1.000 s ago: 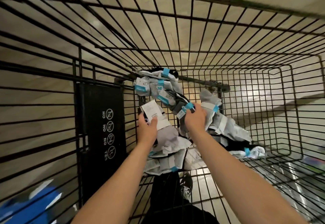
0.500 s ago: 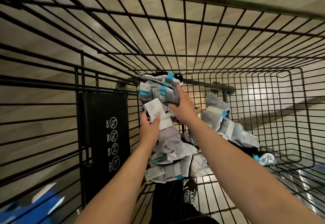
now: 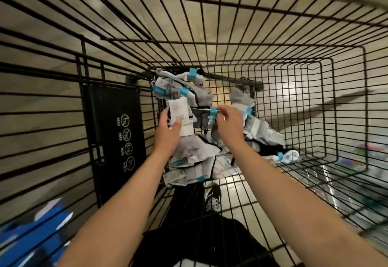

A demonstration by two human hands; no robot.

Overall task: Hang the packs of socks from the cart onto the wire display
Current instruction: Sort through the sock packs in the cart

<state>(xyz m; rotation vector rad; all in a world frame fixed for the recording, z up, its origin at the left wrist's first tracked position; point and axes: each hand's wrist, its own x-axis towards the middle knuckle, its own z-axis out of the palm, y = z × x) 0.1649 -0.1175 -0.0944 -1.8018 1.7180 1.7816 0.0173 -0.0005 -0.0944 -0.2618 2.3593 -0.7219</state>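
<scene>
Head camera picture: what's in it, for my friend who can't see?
Two hands reach into grey sock packs heaped in a black wire cart. The left hand grips a white-labelled pack; the right hand pinches a blue clip.

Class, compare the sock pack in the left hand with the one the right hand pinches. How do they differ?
The left pack shows a white printed label; the right pack shows dark grey fabric. The left hand holds its pack, thumb across the label; the right hand pinches its pack's blue clip. Both packs are inside the cart.
</scene>
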